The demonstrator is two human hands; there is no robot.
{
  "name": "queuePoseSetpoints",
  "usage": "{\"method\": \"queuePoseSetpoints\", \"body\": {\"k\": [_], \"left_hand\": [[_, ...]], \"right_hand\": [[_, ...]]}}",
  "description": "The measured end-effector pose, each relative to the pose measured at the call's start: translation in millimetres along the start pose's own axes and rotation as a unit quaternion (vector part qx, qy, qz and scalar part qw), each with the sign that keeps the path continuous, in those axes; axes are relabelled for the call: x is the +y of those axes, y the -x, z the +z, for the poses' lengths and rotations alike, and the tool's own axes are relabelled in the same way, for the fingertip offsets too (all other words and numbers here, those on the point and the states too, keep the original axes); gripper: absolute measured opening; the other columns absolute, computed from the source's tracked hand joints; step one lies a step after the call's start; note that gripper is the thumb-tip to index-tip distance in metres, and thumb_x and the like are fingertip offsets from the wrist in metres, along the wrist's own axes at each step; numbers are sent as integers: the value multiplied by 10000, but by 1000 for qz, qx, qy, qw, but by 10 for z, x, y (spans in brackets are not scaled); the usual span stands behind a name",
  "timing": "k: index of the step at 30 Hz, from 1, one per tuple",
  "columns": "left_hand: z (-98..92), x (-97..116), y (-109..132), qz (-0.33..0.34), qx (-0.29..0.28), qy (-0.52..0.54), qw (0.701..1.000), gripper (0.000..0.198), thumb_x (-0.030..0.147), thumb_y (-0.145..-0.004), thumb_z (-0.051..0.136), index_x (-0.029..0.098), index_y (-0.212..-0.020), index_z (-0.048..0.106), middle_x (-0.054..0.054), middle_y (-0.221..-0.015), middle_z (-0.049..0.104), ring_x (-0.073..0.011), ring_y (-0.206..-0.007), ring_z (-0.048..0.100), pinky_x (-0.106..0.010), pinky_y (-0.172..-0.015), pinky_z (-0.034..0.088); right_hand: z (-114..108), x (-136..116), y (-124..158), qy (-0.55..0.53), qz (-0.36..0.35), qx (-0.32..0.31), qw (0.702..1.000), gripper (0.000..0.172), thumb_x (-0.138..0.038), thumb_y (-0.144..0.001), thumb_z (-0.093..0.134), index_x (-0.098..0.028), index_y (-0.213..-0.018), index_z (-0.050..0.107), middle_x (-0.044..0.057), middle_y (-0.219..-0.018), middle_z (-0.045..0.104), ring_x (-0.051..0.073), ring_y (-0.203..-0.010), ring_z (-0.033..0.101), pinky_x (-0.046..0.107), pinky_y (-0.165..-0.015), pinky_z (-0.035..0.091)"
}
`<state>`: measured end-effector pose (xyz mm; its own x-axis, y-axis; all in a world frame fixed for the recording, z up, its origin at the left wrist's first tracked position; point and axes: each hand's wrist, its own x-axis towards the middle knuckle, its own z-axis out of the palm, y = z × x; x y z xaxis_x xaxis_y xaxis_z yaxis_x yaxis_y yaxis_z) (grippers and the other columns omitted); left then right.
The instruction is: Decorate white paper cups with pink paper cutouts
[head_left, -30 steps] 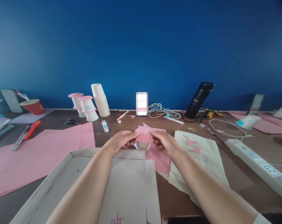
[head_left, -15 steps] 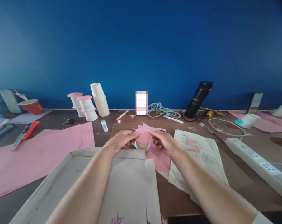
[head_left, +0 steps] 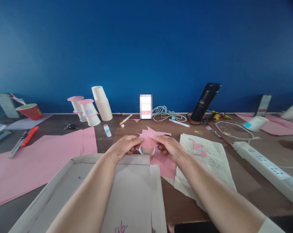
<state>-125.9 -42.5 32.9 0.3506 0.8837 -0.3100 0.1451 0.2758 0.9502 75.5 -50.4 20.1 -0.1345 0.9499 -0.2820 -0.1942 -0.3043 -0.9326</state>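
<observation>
Between the fingertips of both hands is a small pink paper disc [head_left: 147, 143]. My left hand [head_left: 127, 144] pinches its left edge, thumb and forefinger closed on it. The right edge is pinched by my right hand [head_left: 169, 147]. Directly below the disc shows the lower part of a white paper cup [head_left: 146, 151]; whether paper and cup touch, I cannot tell. Behind and under the hands lie pink paper scraps [head_left: 164, 163] with pointed cut edges. A grey-white cardboard box lid [head_left: 134, 191] lies under my forearms.
At the left are pink sheets [head_left: 56, 155], a utility knife [head_left: 24, 140] and paper cups with pink discs [head_left: 89, 111]. Stacked white cups [head_left: 103, 105], a glue stick [head_left: 107, 130] and a phone [head_left: 146, 106] stand farther back. Rightward are printed papers [head_left: 209, 165], a black flask [head_left: 206, 102] and a power strip [head_left: 263, 165].
The whole view has shifted slightly. My right fingertips have moved a little inward over the disc; both hands keep their pinch on it.
</observation>
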Motion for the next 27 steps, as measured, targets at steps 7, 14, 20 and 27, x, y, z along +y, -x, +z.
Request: {"method": "queuePoseSetpoints", "body": {"k": [7,14,20,27], "left_hand": [[3,3,0,-4,1,15,1000,438,531,-620,720,163,-637,484,48,-546,403,-43,-456,273,-211,-430,112],[19,25,10,-11,8,21,1000,439,505,-590,746,165,-627,471,41,-556,447,-45,-452,295,-207,-430,122],[12,9,-11,-18,13,35,999,421,475,-578,763,156,-657,500,27,-602,485,-49,-480,339,-199,-431,150],[9,-15,-28,-18,31,42,998,412,456,-601,759,148,-765,541,12,-700,517,-55,-535,383,-185,-430,194]], "right_hand": [[17,-6,3,-6,10,-1,1000,355,-382,-589,793,-170,-635,512,-49,-607,476,41,-470,360,183,-374,138],[3,7,-15,-13,17,-6,1000,338,-363,-580,793,-173,-643,520,-52,-595,482,45,-464,359,190,-377,134],[0,12,-23,-10,16,-8,1000,331,-362,-577,795,-173,-655,535,-50,-596,482,47,-462,358,196,-378,124],[7,12,-18,-8,15,-5,1000,334,-359,-582,794,-172,-664,529,-54,-611,490,40,-457,363,186,-380,131]]}}
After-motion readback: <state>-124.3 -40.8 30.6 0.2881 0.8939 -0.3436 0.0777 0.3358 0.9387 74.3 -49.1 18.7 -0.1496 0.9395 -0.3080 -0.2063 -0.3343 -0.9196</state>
